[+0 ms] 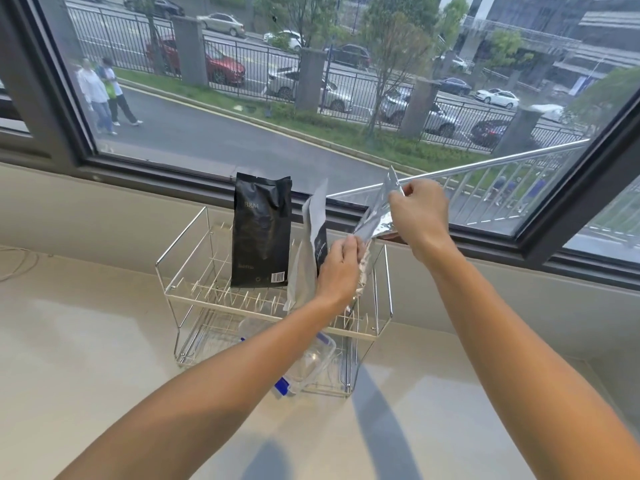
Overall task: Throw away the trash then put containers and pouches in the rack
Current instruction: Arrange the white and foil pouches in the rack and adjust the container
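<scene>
A two-tier wire rack (180, 258) stands on the counter under the window. A black pouch (260, 233) stands upright in its upper tier. Beside it to the right leans a grey and black pouch (316, 223). A silver foil pouch (375, 221) hangs over the rack's right end. My right hand (417, 211) pinches its top corner. My left hand (341, 268) grips its lower part. A clear container with blue clips (311, 365) lies in the lower tier, partly hidden by my left forearm.
The pale counter (86, 341) stretches left and in front of the rack. A dark window frame (173, 174) and a low sill wall run behind it. A thin cable (17, 261) lies at the far left.
</scene>
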